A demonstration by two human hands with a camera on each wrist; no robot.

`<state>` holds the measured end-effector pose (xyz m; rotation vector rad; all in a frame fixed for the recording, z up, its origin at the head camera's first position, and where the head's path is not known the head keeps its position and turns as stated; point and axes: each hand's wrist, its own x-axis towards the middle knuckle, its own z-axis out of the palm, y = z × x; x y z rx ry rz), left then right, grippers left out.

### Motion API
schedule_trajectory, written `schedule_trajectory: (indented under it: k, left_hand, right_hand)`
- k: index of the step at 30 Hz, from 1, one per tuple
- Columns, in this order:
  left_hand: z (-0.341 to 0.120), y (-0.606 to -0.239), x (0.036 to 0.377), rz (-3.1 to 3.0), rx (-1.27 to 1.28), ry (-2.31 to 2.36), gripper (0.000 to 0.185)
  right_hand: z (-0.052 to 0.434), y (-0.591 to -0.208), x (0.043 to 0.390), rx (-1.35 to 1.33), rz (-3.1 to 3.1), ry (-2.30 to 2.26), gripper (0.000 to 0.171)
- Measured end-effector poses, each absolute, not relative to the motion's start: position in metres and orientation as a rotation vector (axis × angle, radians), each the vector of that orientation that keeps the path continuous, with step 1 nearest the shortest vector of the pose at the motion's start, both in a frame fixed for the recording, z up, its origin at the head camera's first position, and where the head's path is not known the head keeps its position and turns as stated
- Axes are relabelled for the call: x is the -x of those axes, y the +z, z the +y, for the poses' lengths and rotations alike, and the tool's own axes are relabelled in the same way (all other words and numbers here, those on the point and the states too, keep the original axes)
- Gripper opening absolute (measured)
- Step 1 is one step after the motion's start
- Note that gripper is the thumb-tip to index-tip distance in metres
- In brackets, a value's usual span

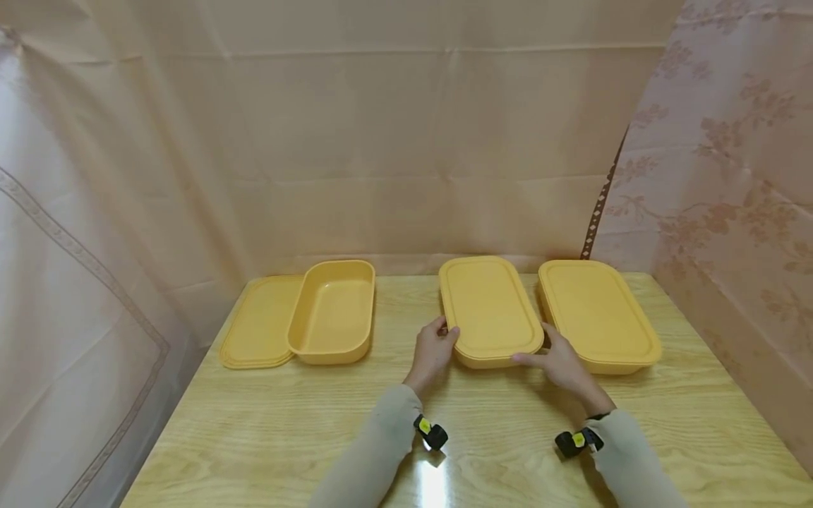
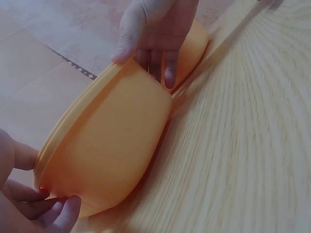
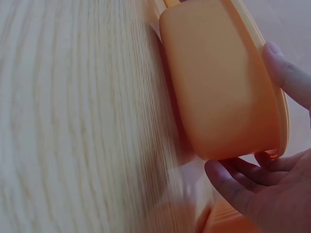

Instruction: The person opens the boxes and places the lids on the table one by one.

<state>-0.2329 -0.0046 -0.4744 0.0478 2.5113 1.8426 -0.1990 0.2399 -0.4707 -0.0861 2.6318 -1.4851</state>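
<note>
Both hands hold a yellow food container (image 1: 490, 307) with its lid on, at the centre right in the head view. My left hand (image 1: 433, 353) grips its left side near the front corner, the thumb by the lid rim. At the right front corner, my right hand (image 1: 562, 363) has its thumb (image 3: 284, 68) on the lid's edge and its fingers (image 3: 231, 182) curled under the side. In the left wrist view the container's plain front wall (image 2: 109, 141) shows between the two hands.
A second lidded container (image 1: 597, 314) stands close by on the right. To the left sits an uncovered container (image 1: 334, 308), overlapping stacked flat lids (image 1: 260, 321). All are on a wooden table (image 1: 254, 437) with a curtain (image 1: 381, 141) behind.
</note>
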Motion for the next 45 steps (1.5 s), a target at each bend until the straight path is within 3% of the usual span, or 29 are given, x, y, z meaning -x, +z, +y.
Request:
schedule_trajectory:
  k: [19, 32, 39, 45]
  left_hand:
    - [0.006, -0.476, 0.232, 2.521, -0.121, 1.791, 0.044]
    - [0.007, -0.475, 0.232, 2.489, -0.053, 1.795, 0.045]
    - [0.012, -0.477, 0.229, 2.462, -0.051, 1.799, 0.049]
    - [0.012, -0.482, 0.226, 2.495, -0.101, 1.779, 0.052]
  right_hand:
    - [0.244, -0.472, 0.192, 0.023, 2.622, -1.485, 0.093]
    - [0.239, -0.469, 0.188, -0.09, 2.587, -1.461, 0.105]
    - [0.239, -0.467, 0.186, -0.023, 2.643, -1.515, 0.069]
    - [0.238, -0.471, 0.184, -0.081, 2.667, -1.531, 0.068]
